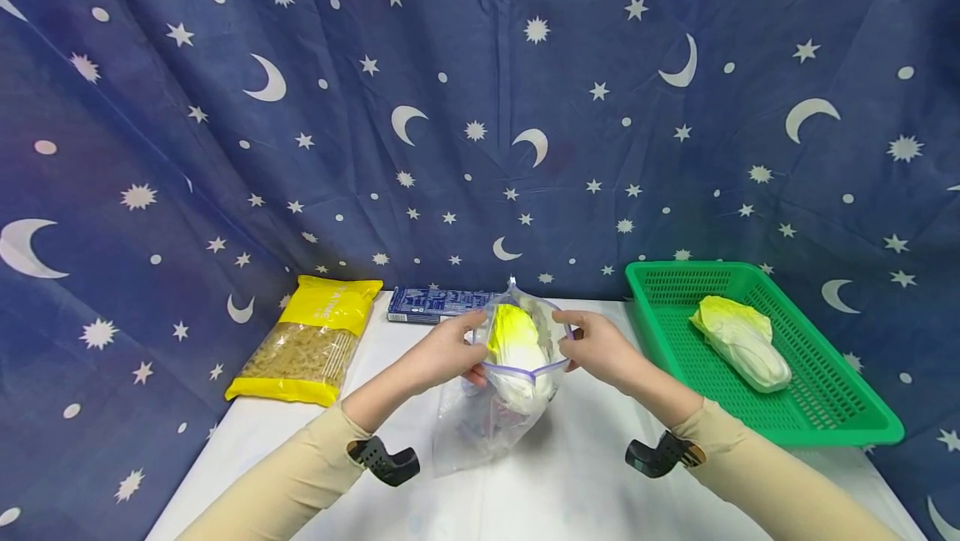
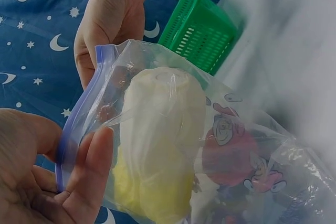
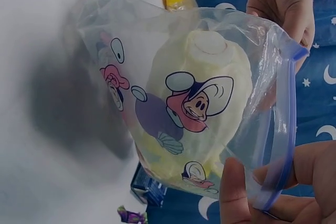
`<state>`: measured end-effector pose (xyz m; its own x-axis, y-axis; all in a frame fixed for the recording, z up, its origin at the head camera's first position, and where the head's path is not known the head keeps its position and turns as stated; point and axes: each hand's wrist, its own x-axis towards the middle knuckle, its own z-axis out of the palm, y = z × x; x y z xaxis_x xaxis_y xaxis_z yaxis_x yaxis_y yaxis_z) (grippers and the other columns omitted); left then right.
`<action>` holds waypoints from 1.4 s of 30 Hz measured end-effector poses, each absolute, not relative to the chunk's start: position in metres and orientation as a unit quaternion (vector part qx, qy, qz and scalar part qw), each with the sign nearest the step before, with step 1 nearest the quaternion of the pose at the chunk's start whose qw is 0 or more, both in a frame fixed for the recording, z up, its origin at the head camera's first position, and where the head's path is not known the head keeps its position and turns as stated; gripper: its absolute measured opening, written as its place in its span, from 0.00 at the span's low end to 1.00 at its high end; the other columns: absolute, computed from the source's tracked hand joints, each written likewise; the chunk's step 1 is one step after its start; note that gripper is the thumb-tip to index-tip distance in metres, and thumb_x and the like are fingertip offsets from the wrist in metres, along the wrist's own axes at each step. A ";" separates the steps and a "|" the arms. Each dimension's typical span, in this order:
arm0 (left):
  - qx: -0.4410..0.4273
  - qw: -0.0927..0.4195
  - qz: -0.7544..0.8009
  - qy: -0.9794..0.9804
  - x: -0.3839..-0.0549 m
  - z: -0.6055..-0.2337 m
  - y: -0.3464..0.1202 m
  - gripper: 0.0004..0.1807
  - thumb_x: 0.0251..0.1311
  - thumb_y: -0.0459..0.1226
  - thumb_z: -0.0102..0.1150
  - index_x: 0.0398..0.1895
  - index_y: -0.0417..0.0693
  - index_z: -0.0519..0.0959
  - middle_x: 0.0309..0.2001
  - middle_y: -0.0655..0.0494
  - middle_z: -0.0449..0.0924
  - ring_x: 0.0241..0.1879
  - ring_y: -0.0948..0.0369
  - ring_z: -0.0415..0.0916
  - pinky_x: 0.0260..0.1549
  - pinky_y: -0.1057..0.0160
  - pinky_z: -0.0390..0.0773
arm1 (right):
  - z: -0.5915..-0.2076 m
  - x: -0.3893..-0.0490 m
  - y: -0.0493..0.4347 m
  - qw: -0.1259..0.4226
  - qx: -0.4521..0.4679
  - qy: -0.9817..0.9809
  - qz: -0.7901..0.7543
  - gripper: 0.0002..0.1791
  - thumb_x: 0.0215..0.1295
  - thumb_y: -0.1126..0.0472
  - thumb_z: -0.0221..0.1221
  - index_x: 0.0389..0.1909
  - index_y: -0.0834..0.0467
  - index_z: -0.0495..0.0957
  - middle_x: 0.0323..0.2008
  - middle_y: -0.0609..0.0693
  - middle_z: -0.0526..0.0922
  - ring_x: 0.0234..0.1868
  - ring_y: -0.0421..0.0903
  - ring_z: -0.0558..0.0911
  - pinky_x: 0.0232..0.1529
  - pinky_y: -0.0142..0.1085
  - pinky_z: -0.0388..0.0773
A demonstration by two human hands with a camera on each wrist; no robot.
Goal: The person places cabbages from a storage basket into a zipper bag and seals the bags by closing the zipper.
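Note:
A clear zip bag (image 3: 152, 114) with a purple zip rim and printed cartoon figures hangs between both hands, its mouth spread wide. Inside it is a napa cabbage (image 2: 163, 129), white stem end down in the bag and yellow leaf end toward the mouth. My left hand (image 1: 447, 350) pinches the left side of the rim between thumb and fingers. On the opposite side, my right hand (image 1: 596, 345) pinches the rim the same way. The lower part of the bag slants toward the front left over the white table.
At the right, a green basket (image 1: 765, 433) holds another napa cabbage (image 1: 742, 341). A yellow bag of dry food (image 1: 307, 341) lies at the left. Behind the zip bag, a flat dark blue box (image 1: 431, 305) lies near the star-patterned curtain (image 1: 480, 91). The white table (image 1: 592, 474) extends in front.

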<state>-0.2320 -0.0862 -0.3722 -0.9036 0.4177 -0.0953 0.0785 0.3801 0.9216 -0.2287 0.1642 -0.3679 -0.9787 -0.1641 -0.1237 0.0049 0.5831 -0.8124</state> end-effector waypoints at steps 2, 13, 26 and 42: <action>0.151 0.159 0.539 0.813 -0.232 -0.370 -0.086 0.39 0.62 0.26 0.52 0.78 0.32 0.57 0.70 0.35 0.67 0.20 0.58 0.80 0.26 0.60 0.87 | -0.367 -0.229 0.164 0.090 -0.048 0.886 -0.453 0.32 0.64 0.69 0.58 0.71 0.68 0.69 0.36 0.58 0.79 0.29 0.49 0.81 0.36 0.38 0.86; 0.146 0.160 0.538 0.815 -0.233 -0.358 -0.087 0.38 0.64 0.27 0.53 0.79 0.35 0.57 0.62 0.35 0.73 0.22 0.53 0.81 0.28 0.60 0.87 | -0.355 -0.234 0.173 0.090 -0.081 0.878 -0.464 0.34 0.62 0.69 0.57 0.72 0.69 0.67 0.68 0.66 0.72 0.25 0.52 0.83 0.35 0.41 0.86; 0.156 0.152 0.533 0.818 -0.239 -0.340 -0.089 0.39 0.66 0.27 0.53 0.80 0.37 0.54 0.66 0.35 0.70 0.23 0.56 0.81 0.31 0.58 0.88 | -0.326 -0.239 0.176 0.080 -0.089 0.888 -0.445 0.35 0.63 0.67 0.54 0.73 0.68 0.66 0.68 0.66 0.72 0.25 0.50 0.85 0.38 0.41 0.83; 0.171 0.125 0.520 0.828 -0.241 -0.317 -0.092 0.38 0.66 0.27 0.52 0.80 0.37 0.55 0.76 0.39 0.61 0.22 0.58 0.78 0.32 0.57 0.88 | -0.309 -0.240 0.173 0.078 -0.086 0.888 -0.446 0.36 0.62 0.66 0.55 0.74 0.66 0.65 0.70 0.65 0.70 0.27 0.50 0.86 0.41 0.42 0.84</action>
